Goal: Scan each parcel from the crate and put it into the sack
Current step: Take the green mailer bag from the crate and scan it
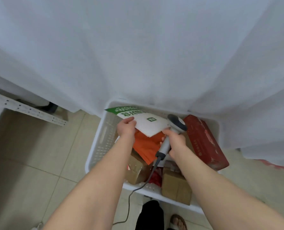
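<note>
Parcel (147, 123) of white film with green print, held up over the far end of the white crate (94, 146), just under the hem of the big white cloth taken to be the sack (138, 55). Pinched at its left edge by the left hand (127, 129), fingers curled over the rim. Right hand (175, 143) wrapped round the grip of a grey scanner (177, 124), head close against the parcel's right edge, perhaps touching; cable (129, 195) trailing down to the tiled floor (30, 163). Below, in the crate: an orange mailer (146, 147) directly beneath, a long red box (204, 140) along the right wall, brown cartons (176, 190) at the near end. Looks like the scanning step for this one parcel, bagging not yet begun. No label, barcode or beam visible on the upturned face, so impossible to tell whether read. Next, probably: turn the label side toward the scanner window, keep the film flat and unwrinkled, squeeze the trigger, then lift up and over into the sack's mouth, not visible here. Several parcels left in the crate, so a good way to go by the look of it
</note>
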`<state>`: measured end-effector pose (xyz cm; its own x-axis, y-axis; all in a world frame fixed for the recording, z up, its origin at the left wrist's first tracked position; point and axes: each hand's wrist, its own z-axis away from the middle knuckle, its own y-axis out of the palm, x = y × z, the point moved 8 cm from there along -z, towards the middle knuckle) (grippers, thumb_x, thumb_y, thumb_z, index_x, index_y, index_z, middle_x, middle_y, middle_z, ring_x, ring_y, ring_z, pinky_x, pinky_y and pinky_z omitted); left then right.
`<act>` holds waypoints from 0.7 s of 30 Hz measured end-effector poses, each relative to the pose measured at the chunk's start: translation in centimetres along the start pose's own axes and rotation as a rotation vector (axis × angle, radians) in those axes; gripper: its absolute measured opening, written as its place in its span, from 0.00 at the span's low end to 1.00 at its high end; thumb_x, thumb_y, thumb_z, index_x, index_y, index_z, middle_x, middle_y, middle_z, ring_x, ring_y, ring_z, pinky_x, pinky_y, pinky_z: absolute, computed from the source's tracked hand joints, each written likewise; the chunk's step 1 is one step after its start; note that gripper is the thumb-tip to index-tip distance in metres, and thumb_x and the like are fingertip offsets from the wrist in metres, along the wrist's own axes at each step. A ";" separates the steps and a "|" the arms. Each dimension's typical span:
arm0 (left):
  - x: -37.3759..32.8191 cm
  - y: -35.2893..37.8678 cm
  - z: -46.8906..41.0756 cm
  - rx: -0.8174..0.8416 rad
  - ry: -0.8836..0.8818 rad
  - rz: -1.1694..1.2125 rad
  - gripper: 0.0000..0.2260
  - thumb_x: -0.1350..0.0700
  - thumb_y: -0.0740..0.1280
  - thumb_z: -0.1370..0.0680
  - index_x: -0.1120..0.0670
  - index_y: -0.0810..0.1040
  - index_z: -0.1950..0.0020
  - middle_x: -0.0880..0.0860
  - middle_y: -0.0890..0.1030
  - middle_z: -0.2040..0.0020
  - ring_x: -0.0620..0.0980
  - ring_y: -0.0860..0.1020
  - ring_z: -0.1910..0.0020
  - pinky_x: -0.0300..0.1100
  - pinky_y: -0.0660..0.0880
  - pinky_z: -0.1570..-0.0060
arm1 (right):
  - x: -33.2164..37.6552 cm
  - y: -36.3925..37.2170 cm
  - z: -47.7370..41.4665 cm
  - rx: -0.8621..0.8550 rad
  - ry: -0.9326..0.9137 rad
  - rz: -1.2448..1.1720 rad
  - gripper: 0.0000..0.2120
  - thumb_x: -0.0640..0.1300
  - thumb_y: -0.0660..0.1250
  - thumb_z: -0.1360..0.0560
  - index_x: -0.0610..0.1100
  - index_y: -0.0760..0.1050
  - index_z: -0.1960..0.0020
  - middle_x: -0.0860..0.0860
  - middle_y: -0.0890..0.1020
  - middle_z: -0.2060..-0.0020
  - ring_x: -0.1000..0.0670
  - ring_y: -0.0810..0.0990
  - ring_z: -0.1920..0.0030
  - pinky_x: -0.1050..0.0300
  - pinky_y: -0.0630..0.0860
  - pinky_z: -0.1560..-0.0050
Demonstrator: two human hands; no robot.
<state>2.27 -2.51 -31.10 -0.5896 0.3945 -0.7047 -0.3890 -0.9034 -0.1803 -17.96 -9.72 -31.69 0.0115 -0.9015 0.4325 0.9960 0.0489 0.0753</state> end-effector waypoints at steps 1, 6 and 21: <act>-1.8 -0.4 1.6 0.023 0.016 -0.008 0.12 0.69 0.64 0.24 0.56 0.78 0.45 0.59 0.77 0.41 0.56 0.78 0.46 0.48 0.78 0.45 | 0.7 0.0 1.8 0.007 -0.002 -0.002 0.13 0.36 0.73 0.30 0.36 0.75 0.48 0.42 0.80 0.62 0.47 0.78 0.65 0.52 0.78 0.64; -10.1 -2.3 11.6 0.217 0.027 -0.079 0.19 0.72 0.61 0.24 0.60 0.72 0.35 0.61 0.76 0.44 0.56 0.78 0.53 0.46 0.79 0.60 | 4.0 0.8 12.5 0.099 -0.043 -0.073 0.26 0.39 0.75 0.30 0.37 0.71 0.35 0.39 0.80 0.49 0.43 0.81 0.61 0.52 0.79 0.65; -30.1 -18.9 33.3 -0.225 0.726 -1.092 0.08 0.49 0.69 0.25 0.41 0.81 0.47 0.56 0.68 0.39 0.58 0.67 0.39 0.48 0.69 0.40 | 13.2 5.7 43.3 0.517 -0.240 0.099 0.11 0.34 0.65 0.26 0.38 0.71 0.44 0.43 0.79 0.67 0.50 0.78 0.71 0.59 0.72 0.71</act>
<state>3.76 8.25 16.36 0.4849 0.8149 -0.3175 -0.2517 -0.2176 -0.9430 -15.99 -2.72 13.32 0.0219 -0.7625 0.6467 0.8174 0.3861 0.4276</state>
